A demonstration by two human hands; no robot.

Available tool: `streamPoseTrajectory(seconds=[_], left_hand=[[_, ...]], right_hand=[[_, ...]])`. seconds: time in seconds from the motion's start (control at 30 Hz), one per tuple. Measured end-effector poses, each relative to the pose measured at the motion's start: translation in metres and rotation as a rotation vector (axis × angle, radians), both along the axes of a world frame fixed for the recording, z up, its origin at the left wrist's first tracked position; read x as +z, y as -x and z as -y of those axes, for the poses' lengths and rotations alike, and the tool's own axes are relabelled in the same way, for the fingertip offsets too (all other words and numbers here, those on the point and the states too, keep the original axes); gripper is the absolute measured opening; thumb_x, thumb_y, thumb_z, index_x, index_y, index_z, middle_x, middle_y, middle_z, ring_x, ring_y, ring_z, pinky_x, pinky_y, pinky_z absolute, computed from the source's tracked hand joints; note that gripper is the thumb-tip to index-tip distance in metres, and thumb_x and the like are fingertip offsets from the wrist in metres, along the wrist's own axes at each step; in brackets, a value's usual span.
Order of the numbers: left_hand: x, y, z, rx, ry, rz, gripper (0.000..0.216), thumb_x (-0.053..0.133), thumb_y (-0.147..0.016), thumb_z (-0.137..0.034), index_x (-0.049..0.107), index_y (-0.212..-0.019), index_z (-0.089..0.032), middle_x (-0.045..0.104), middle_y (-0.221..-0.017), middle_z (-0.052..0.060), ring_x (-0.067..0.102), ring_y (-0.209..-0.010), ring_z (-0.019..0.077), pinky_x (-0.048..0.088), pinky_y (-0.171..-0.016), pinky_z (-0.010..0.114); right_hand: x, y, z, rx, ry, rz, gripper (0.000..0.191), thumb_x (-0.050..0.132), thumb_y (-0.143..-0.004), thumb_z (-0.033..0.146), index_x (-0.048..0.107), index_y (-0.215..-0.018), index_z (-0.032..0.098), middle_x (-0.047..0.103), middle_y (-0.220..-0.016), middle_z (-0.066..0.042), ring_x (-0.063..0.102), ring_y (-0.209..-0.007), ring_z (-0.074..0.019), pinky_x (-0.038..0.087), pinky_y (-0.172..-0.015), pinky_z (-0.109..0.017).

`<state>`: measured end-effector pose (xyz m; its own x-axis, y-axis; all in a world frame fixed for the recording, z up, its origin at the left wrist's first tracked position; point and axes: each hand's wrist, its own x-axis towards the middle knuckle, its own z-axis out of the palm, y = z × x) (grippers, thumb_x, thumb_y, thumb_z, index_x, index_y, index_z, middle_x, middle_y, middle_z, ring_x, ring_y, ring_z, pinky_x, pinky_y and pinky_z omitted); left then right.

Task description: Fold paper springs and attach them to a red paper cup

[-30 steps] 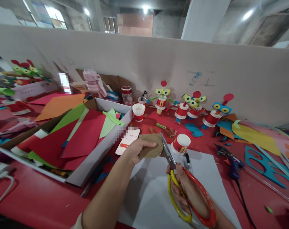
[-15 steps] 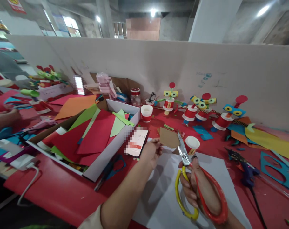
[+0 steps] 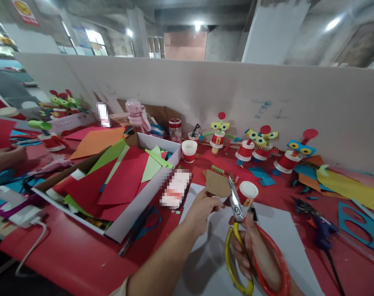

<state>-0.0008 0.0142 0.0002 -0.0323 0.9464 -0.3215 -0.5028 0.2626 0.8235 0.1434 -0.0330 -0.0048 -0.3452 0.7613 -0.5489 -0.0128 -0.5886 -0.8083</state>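
My left hand (image 3: 202, 207) pinches a brown cardboard piece (image 3: 217, 183) by its lower edge and holds it above the table. My right hand (image 3: 251, 250) grips big scissors (image 3: 238, 234) with one yellow and one red loop handle. The blades point up, nearly closed, right beside the cardboard's right edge. Just behind the blades stands a red-and-white paper cup (image 3: 248, 193). Under both hands lies a large white sheet (image 3: 276, 238) on the red table (image 3: 66, 250).
A white box of red and green paper (image 3: 119, 181) lies to the left, a phone (image 3: 175, 189) beside it. Paper-cup robot figures (image 3: 245, 150) line the back wall. A glue gun (image 3: 321, 228) lies at right. Another person's hand (image 3: 5, 158) works at far left.
The cardboard piece was turned and now shows a smaller, more angular shape. The scissor blades closed and stand more upright. The view swung left, bringing another person's hand into view.
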Motion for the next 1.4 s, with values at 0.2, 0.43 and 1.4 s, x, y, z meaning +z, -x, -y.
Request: streamPoseTrajectory(seconds=[0.2,0.43,1.4], left_hand=[[0.002,-0.005,0.006,-0.020,-0.072,0.019,0.020,0.071,-0.063,-0.024,0.065,-0.082,-0.018,0.065,-0.080,0.001,0.057,-0.069,0.0130,0.036,-0.066,0.026],[0.006,-0.012,0.008,0.168,0.039,-0.019,0.029,0.077,-0.064,-0.032,0.069,-0.086,-0.015,0.071,-0.082,0.006,0.060,-0.071,0.0166,0.041,-0.066,0.028],[-0.002,-0.008,0.002,0.231,0.093,0.177,0.025,0.076,-0.056,-0.009,0.068,-0.079,-0.013,0.072,-0.076,0.003,0.064,-0.069,0.0156,0.052,-0.066,0.028]], right_hand=[[-0.002,0.003,0.004,-0.008,0.012,0.025,0.076,0.028,-0.061,0.094,0.040,-0.051,0.019,0.034,-0.033,0.006,0.030,-0.025,-0.0042,0.026,-0.029,-0.017],[-0.014,0.010,0.010,-0.027,0.036,0.025,0.075,0.028,-0.060,0.094,0.039,-0.052,0.021,0.033,-0.032,0.007,0.030,-0.024,-0.0050,0.028,-0.028,-0.018],[0.001,0.002,0.011,-0.031,-0.104,-0.202,0.064,0.039,-0.075,0.081,0.046,-0.098,0.022,0.046,-0.058,0.008,0.039,-0.038,-0.0062,0.038,-0.037,-0.019]])
